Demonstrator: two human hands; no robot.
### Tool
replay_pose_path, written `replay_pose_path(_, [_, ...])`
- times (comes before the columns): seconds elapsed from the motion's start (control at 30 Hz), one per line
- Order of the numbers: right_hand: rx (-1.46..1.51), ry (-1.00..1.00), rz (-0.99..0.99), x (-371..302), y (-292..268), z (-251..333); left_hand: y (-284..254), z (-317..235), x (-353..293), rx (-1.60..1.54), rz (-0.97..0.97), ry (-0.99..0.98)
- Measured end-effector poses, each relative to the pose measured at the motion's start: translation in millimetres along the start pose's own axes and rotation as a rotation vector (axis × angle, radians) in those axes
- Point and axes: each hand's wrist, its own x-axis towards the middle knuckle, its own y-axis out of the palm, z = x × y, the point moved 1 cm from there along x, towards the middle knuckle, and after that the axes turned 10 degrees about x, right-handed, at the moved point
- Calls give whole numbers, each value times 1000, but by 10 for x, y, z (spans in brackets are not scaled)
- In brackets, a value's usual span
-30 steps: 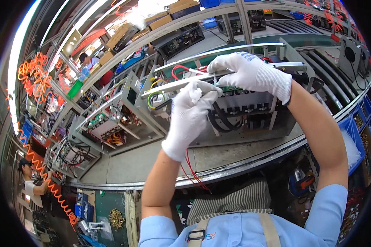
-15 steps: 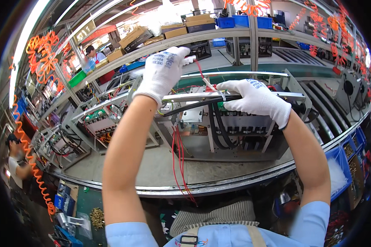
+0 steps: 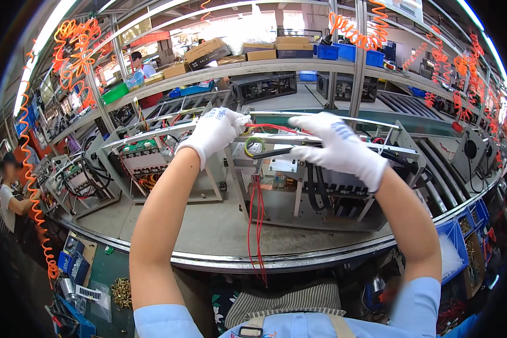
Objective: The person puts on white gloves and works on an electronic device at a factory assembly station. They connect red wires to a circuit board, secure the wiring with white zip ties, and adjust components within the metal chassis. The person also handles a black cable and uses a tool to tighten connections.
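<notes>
In front of me stands a metal equipment chassis [image 3: 321, 223] with its wiring exposed. My left hand [image 3: 217, 130], in a white glove, is closed at the chassis's upper left corner, fingertips pinching the end of red wires [image 3: 276, 128] that run right along the top rail. My gloved right hand [image 3: 341, 149] hovers over the rail with thumb and fingers apart, holding nothing. A thick black cable [image 3: 277, 152] passes by its thumb. A yellow-green wire loop [image 3: 254, 147] sits between the hands. Other red wires [image 3: 259, 225] hang down the chassis front.
More open chassis [image 3: 152, 160] stand to the left on the bench. A roller conveyor [image 3: 442, 174] lies to the right. Behind runs a shelf with cardboard boxes [image 3: 262, 54] and blue bins [image 3: 328, 52]. Coiled orange hoses [image 3: 76, 45] hang overhead. Blue parts bins [image 3: 453, 245] flank the bench's right edge.
My left hand has come down from above the rail, bringing the red wire lower. My right hand's fingers have moved off the wire at the rail and spread. The view has shifted slightly.
</notes>
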Motion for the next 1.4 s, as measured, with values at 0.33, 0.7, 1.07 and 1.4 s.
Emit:
replay_pose_path(0.33, [271,249,298,324,282,-221,-28,294,72,-104,37,206])
replay_pose_path(0.7, [372,230,359,314,284,-254,-41,-514,-648,365,-233,653])
replay_pose_path(1.07, [495,296,339,354,221,-284,50,-14,-362,-153,-62,513])
replay_pose_path(1.4, [560,415,279,399,312,-350,180,-156,-365,384,-144,366])
